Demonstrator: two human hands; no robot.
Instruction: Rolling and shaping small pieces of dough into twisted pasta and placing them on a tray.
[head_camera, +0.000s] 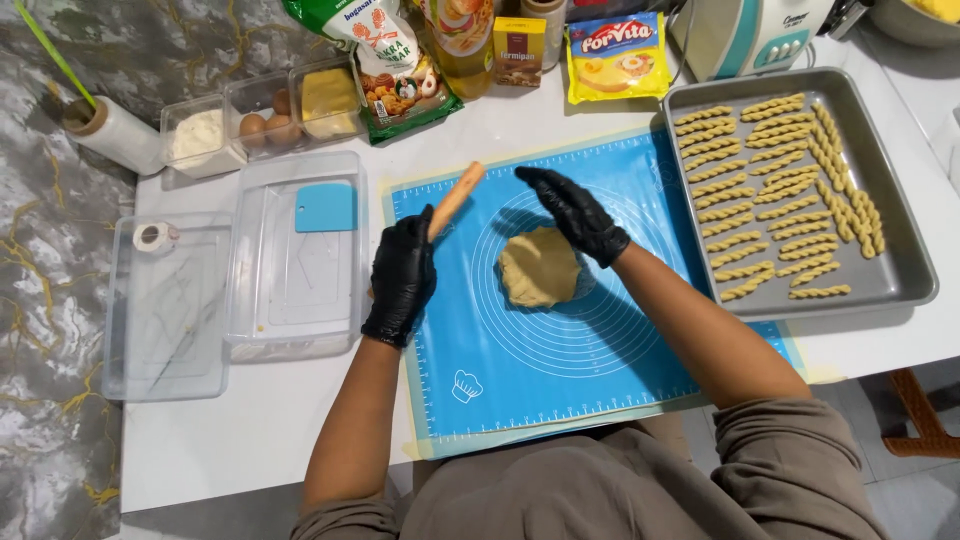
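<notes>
- The left hand (401, 277), in a black glove, is closed around the lower end of a wooden rolling stick (455, 199), which slants up and to the right above the mat's left edge
- The right hand (574, 212), also gloved in black, is open with fingers stretched, hovering just above the far edge of the dough; it holds nothing
- The dough (539, 266), a flattened pale-tan round, lies near the middle of the blue baking mat (520, 375), inside its printed circles
- The mat lies flat on a white table (230, 440)
- Right of the mat, a grey metal tray (905, 270) carries rows of twisted dough sticks (745, 185)
- Left of the mat, two clear plastic boxes (290, 300) sit side by side; a small blue scraper (325, 207) lies on the nearer one
- Along the far edge stand tubs of flour and eggs, packets and a bottle
- A dark marbled floor (50, 300) shows at the left
</notes>
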